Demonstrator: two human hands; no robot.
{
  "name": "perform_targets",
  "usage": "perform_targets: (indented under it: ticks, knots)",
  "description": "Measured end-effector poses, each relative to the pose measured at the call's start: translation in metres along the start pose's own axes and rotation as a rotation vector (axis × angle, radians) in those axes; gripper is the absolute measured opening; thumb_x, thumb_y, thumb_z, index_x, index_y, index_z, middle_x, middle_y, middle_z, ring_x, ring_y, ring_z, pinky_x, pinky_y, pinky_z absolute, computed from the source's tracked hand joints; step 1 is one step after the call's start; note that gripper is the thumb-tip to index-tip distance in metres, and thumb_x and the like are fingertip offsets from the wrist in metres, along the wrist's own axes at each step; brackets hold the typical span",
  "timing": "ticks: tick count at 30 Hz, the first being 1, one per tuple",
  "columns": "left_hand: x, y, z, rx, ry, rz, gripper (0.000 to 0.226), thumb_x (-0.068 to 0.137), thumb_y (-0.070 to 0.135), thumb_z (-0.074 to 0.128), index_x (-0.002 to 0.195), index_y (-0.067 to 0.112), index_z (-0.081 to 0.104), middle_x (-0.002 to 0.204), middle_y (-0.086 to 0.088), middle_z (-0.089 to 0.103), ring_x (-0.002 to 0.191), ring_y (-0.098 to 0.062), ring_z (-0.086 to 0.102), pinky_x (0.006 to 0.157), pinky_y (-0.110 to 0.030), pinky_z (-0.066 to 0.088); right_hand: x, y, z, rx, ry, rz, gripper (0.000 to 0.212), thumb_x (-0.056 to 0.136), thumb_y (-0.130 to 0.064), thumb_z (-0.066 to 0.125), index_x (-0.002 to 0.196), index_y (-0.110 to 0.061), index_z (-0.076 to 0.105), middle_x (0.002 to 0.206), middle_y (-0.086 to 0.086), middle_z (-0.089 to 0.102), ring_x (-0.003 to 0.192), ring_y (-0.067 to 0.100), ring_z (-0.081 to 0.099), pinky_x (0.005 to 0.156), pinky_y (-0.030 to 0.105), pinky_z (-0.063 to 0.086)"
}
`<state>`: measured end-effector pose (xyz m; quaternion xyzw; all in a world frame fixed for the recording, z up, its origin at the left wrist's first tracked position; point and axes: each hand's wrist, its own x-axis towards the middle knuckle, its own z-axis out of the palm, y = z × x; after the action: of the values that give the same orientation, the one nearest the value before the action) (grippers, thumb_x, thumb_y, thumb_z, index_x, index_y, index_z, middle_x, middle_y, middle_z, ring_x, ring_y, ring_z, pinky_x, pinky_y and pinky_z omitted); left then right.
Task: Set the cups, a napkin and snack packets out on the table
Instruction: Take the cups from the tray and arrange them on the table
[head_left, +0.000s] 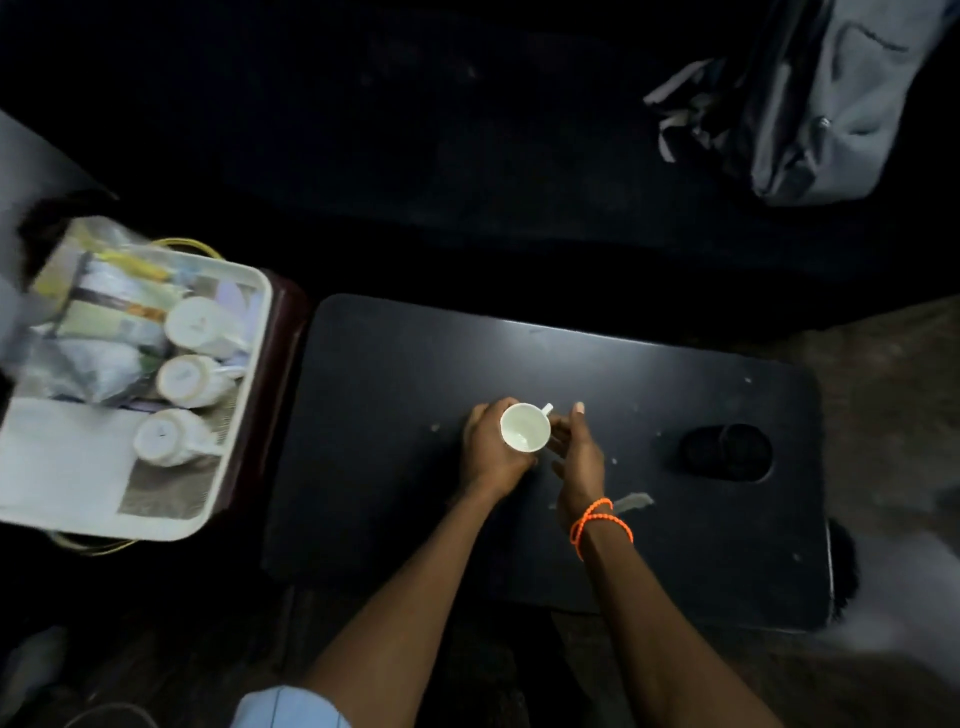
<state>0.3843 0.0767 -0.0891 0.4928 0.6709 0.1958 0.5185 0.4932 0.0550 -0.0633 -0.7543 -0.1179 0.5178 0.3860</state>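
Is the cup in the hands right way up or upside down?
Right way up. The cup shows its open mouth and white inside; the left hand grips it, over the table.

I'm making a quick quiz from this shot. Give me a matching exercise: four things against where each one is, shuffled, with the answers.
Things:
1. upright white cup
2. three upturned cups
3. orange bracelet
4. grey backpack

Places:
A. on the right wrist
B. far right, beyond the table
C. in the white tray
D. in the left hand, over the table

Pairs: 1-D, 2-C, 3-A, 4-B
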Motion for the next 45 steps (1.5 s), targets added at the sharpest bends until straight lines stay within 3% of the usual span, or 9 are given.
perform_targets:
  ticks: [7,13,20,24,28,34,38,42,45]
  knots:
    - [0.003,0.002,0.061,0.181,-0.096,0.142,0.058,0.068,0.023,0.089,0.120,0.024,0.063,0.121,-0.002,0.057,0.109,-0.025,0.061,0.090,-0.040,0.056,0.029,0.015,-0.050,0.153,0.098,0.118,0.056,0.097,-0.064,0.049,0.076,-0.020,0.078,0.087,0.003,0.081,0.074,0.011,0.076,0.057,0.024,0.056]
    - [-0.002,-0.007,0.077,0.250,-0.090,0.227,0.061,0.070,0.022,0.090,0.122,0.016,0.061,0.119,-0.006,0.058,0.112,-0.027,0.058,0.088,-0.037,0.053,0.044,0.026,-0.061,0.144,0.119,0.131,0.060,0.097,-0.066,0.047,0.069,-0.022,0.078,0.086,0.004,0.081,0.067,0.009,0.074,0.053,0.023,0.055]
    - [-0.001,-0.023,0.067,0.268,-0.116,0.220,0.072,0.071,0.021,0.090,0.135,0.019,0.057,0.131,-0.003,0.056,0.123,-0.023,0.056,0.099,-0.036,0.053,0.040,0.021,-0.053,0.122,0.149,0.153,0.073,0.098,-0.071,0.037,0.091,-0.009,0.074,0.100,0.013,0.080,0.091,0.024,0.071,0.082,0.040,0.054]
    - [-0.001,-0.031,0.033,0.273,-0.097,0.183,0.082,0.071,0.023,0.089,0.144,0.020,0.052,0.143,0.001,0.050,0.135,-0.021,0.051,0.107,-0.036,0.051,0.029,0.007,-0.032,-0.074,0.418,0.018,0.055,0.101,-0.064,0.040,0.080,-0.021,0.067,0.096,0.004,0.069,0.084,0.014,0.064,0.073,0.026,0.044]
    - [-0.009,-0.042,-0.029,0.163,0.147,0.120,0.058,0.081,0.028,0.085,0.134,0.022,0.062,0.133,0.006,0.053,0.121,-0.015,0.059,0.098,-0.034,0.057,0.010,-0.003,0.017,-0.419,0.517,-0.170,0.056,0.103,-0.058,0.039,0.107,-0.008,0.066,0.120,0.016,0.066,0.116,0.036,0.058,0.102,0.048,0.041]
    - [-0.016,-0.071,-0.175,0.050,0.764,0.137,0.026,0.100,0.031,0.069,0.114,0.009,0.070,0.115,-0.008,0.061,0.104,-0.027,0.065,0.093,-0.048,0.055,-0.041,-0.013,0.145,-0.545,0.011,-0.380,0.039,0.104,-0.047,0.050,0.095,-0.011,0.063,0.104,0.014,0.067,0.103,0.034,0.061,0.096,0.049,0.047]
    - [-0.024,-0.105,-0.262,0.048,1.122,-0.153,0.032,0.102,0.031,0.061,0.106,-0.001,0.062,0.113,-0.022,0.058,0.110,-0.041,0.055,0.099,-0.051,0.044,-0.088,-0.011,0.232,-0.590,-0.467,-0.444,0.048,0.104,-0.048,0.052,0.068,-0.015,0.055,0.072,0.003,0.062,0.078,0.025,0.059,0.074,0.037,0.043]
    - [-0.027,-0.126,-0.301,-0.199,1.039,-0.535,0.049,0.105,0.043,0.053,0.124,-0.002,0.057,0.135,-0.028,0.053,0.131,-0.041,0.045,0.108,-0.045,0.033,-0.120,-0.003,0.297,-0.658,-0.704,-0.415,0.050,0.099,-0.061,0.047,0.077,-0.021,0.066,0.080,0.002,0.069,0.099,0.029,0.066,0.079,0.035,0.045]
    - [-0.023,-0.137,-0.316,-0.305,0.875,-0.582,0.059,0.108,0.053,0.036,0.137,0.007,0.059,0.143,-0.024,0.058,0.132,-0.041,0.053,0.110,-0.046,0.040,-0.128,0.004,0.326,-0.826,-0.762,-0.348,0.065,0.096,-0.074,0.026,0.114,-0.030,0.071,0.124,0.008,0.071,0.129,0.033,0.053,0.106,0.047,0.041]
